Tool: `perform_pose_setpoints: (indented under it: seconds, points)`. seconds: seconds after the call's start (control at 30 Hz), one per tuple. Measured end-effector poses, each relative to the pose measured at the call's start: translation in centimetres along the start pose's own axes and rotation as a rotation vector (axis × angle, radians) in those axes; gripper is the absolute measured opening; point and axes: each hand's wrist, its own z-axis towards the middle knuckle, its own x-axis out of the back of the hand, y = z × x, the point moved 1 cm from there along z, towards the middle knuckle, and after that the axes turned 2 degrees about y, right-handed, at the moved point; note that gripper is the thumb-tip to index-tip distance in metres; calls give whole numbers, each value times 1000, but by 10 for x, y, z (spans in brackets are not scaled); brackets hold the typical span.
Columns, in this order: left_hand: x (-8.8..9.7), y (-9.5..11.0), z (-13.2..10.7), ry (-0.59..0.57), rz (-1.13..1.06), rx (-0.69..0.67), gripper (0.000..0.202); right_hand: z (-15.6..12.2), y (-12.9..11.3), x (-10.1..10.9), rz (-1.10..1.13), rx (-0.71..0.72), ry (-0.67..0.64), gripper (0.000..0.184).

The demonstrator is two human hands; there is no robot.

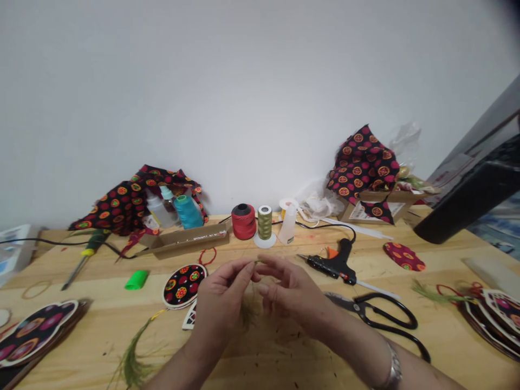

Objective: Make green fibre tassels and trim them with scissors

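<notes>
My left hand and my right hand meet above the middle of the wooden table. Both pinch a small bunch of thin green fibres, whose top end sits between the fingertips while the strands hang down between the palms. An oval piece covered in patterned fabric lies just left of my left hand. Black scissors lie to the right of my right hand, and a black glue gun lies behind them. A watch shows on my right wrist.
Red and olive thread spools and a white bottle stand at the back. Patterned cloth, bottles and a cardboard tray sit back left. Fabric-covered ovals stack at both sides. A screwdriver, green cap and loose green fibres lie left.
</notes>
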Motion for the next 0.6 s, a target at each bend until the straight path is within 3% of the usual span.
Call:
perform_pose_setpoints:
  seconds: [0.1,0.23,0.3,0.6]
  points:
    - [0,2,-2,17,24,-34,11,-2,0,-6,110,-25,-157,38]
    - [1,2,-3,26,67,-96,9,-2,-2,-5,-42,-84,-7,10]
    - [2,1,-3,24,90,-130,9,-2,-3,-4,-138,-49,42,21]
    - [1,-4,-3,41,243,-305,10,-16,6,-4,-738,513,151,22]
